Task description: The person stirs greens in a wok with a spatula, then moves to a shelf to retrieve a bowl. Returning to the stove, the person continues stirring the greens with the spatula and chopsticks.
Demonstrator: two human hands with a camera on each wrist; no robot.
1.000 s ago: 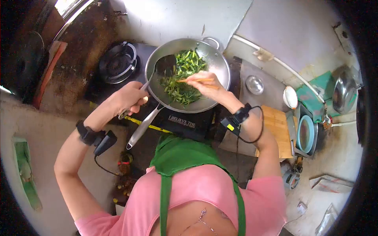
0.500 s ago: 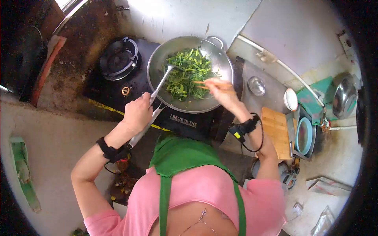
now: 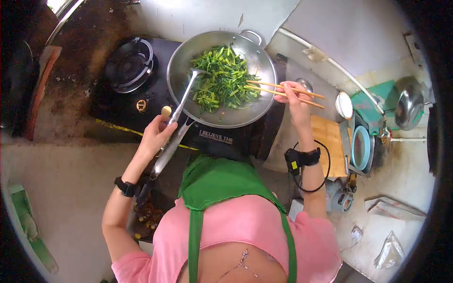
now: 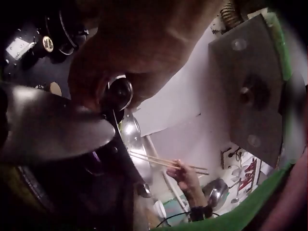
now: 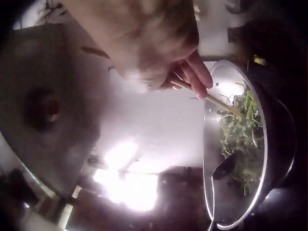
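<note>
Clearly, greens [image 3: 222, 75] by chopsticks [image 3: 264, 84] show in head view, not left wrist

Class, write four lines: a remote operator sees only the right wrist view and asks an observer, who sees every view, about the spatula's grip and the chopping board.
Operator: I can see the right hand with chopsticks, but what holds the spatula?
Observer: The left hand does, its fingers curled round the handle.
Operator: And where is the chopping board? I can't make it out.
Observer: In the head view, it lies to the right of the pan, nearer the person.
</note>
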